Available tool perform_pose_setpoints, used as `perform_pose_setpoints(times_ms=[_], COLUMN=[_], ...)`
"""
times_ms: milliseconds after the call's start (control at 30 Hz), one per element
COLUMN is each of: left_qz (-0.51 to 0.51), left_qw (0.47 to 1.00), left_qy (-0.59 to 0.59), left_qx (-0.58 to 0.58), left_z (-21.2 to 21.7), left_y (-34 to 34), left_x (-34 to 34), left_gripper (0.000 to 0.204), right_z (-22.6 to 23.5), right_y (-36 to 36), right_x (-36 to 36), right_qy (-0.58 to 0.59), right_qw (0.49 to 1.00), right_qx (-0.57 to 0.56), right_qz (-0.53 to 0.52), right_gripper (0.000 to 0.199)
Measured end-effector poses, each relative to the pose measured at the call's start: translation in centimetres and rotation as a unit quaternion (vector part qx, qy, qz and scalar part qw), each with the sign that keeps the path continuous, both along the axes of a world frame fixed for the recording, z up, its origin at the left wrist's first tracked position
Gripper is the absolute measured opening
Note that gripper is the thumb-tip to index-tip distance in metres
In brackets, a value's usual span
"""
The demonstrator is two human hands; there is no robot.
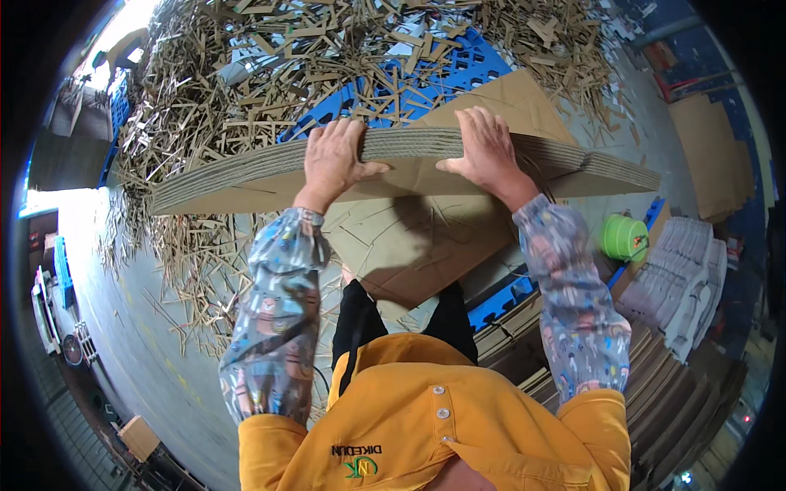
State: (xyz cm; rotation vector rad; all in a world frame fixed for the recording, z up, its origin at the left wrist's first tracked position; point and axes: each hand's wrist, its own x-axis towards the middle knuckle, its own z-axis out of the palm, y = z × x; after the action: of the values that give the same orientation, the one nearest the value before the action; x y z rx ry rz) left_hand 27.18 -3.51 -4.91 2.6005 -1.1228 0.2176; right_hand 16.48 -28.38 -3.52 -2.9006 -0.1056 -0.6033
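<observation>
**Both hands clamped on a thick stack of cardboard sheets**

I see a grey concrete floor (123,270) littered with thin cardboard offcuts. Nearest me is the yellow shirt (426,425) and patterned sleeve covers (274,319) on both forearms. Just beyond, a flat brown sheet (417,245) lies under the arms. Above it, the stack of cardboard sheets (246,176) stands on edge across my view, well off the floor. My left hand (334,159) grips its top edge, fingers curled over the far side, thumb on the near face. My right hand (485,151) does the same further along. To the right sit a green round container (624,237) and piles of folded cartons (688,278). Farther off, a blue plastic pallet (442,82) shows beneath a heap of scrap strips (270,57).
</observation>
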Motion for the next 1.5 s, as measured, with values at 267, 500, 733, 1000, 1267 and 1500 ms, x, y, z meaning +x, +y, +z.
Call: perform_pose_setpoints(times_ms=[267, 500, 733, 1000, 1267, 1500], left_qz=[0.071, 0.07, 0.026, -0.11, -0.051, 0.001], left_qw=[0.995, 0.995, 0.995, 0.984, 0.992, 0.999], left_qy=[-0.001, 0.004, -0.057, -0.12, 0.09, 0.029], left_qx=[-0.067, -0.072, -0.075, -0.077, 0.069, 0.03], left_z=[-0.5, -0.9, -1.2, -3.3, 2.4, -0.8], left_y=[-1.9, -2.2, -1.1, 0.4, 21.7, 25.7], left_x=[3.6, 3.9, 3.5, 3.0, 8.2, 12.3], left_gripper=[0.068, 0.069, 0.054, 0.021, 0.072, 0.075], right_z=[-2.5, -3.3, 0.5, -6.5, 1.5, -0.1], right_y=[1.3, 3.0, 7.2, 16.3, 19.0, 19.8], right_x=[2.6, 4.2, 1.1, -7.5, -1.4, 8.8], right_qy=[0.055, 0.006, -0.047, 0.179, 0.026, 0.239], right_qw=[0.997, 0.999, 0.999, 0.835, 0.992, 0.969], right_qx=[-0.021, -0.017, 0.025, 0.488, 0.076, 0.007], right_qz=[-0.055, -0.032, 0.001, -0.181, -0.102, -0.07], right_gripper=[0.055, 0.027, 0.017, 0.03, 0.081, 0.07])
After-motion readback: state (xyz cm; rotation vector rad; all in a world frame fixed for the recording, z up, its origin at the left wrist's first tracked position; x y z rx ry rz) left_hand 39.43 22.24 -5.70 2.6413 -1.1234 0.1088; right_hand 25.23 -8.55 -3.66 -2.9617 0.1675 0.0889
